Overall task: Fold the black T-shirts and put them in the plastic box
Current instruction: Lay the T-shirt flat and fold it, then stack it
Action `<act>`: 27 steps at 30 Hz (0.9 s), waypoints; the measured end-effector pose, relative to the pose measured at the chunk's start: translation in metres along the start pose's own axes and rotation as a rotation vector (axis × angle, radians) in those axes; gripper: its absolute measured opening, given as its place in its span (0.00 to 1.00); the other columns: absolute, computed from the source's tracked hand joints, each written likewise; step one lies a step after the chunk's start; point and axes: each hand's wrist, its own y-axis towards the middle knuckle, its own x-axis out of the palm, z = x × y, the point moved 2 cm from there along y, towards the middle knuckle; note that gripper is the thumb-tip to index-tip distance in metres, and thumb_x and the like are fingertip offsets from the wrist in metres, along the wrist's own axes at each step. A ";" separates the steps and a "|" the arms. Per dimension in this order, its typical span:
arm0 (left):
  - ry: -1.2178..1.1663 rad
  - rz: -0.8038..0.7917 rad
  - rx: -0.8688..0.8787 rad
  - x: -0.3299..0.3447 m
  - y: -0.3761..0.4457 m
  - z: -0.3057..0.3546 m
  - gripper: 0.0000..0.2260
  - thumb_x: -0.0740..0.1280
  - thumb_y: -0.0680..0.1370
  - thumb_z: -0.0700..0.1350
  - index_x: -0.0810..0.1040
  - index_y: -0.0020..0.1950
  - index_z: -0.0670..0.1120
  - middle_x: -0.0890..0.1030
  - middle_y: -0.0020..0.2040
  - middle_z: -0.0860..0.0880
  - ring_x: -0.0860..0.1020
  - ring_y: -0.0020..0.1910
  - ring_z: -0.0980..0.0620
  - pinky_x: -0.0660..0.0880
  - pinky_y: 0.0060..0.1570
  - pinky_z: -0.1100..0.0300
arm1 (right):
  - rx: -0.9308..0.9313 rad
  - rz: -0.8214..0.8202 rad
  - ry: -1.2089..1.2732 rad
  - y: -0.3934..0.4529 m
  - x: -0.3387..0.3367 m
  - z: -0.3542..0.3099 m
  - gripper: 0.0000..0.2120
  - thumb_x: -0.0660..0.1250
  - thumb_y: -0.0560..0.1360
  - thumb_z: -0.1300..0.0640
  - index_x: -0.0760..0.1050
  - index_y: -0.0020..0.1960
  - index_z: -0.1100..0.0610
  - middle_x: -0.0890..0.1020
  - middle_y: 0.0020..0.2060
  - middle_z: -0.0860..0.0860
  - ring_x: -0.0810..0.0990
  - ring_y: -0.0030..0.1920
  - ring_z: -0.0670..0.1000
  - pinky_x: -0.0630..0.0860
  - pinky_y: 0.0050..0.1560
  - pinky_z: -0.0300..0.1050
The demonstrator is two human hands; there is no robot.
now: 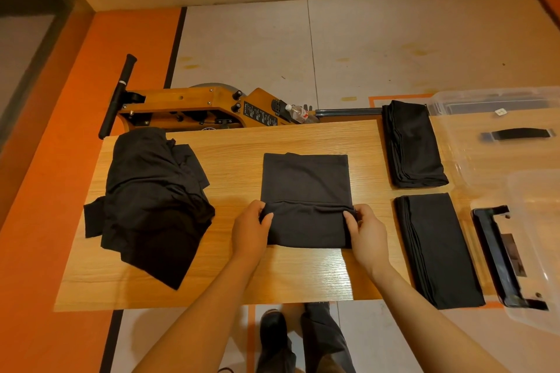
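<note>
the person has a black t-shirt lying as a narrow panel in the middle of the wooden table, its near end turned up and over. the left hand pinches the left end of that turned edge, thumb on top and fingers curled under; the right hand pinches the right end the same way. to fold well, both hands should probably carry the edge forward together, keep it level with the far hem, then flatten the crease. a heap of unfolded shirts lies to the left, two folded stacks to the right, and the plastic box sits beyond them at the right edge, apparently holding no shirts yet
</note>
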 end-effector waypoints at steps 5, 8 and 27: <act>0.068 0.036 -0.051 0.003 -0.002 -0.006 0.05 0.66 0.79 0.47 0.76 0.49 0.46 0.75 0.41 0.52 0.73 0.40 0.53 0.64 0.32 0.65 | 0.014 0.022 0.008 0.004 0.004 0.001 0.05 0.63 0.81 0.52 0.75 0.52 0.53 0.81 0.43 0.47 0.79 0.44 0.46 0.79 0.45 0.47; 0.102 0.067 -0.060 0.002 -0.003 -0.007 0.07 0.64 0.80 0.49 0.74 0.44 0.48 0.74 0.41 0.51 0.72 0.39 0.53 0.64 0.32 0.64 | 0.048 0.035 0.022 0.006 0.005 0.000 0.07 0.64 0.81 0.52 0.76 0.50 0.55 0.81 0.41 0.48 0.79 0.43 0.47 0.79 0.44 0.47; 0.194 0.106 -0.064 -0.001 0.005 -0.006 0.08 0.66 0.78 0.52 0.75 0.47 0.48 0.75 0.44 0.52 0.74 0.46 0.51 0.71 0.51 0.54 | 0.145 0.115 -0.091 0.011 0.007 -0.002 0.14 0.61 0.81 0.47 0.75 0.51 0.58 0.80 0.39 0.49 0.77 0.38 0.47 0.72 0.36 0.43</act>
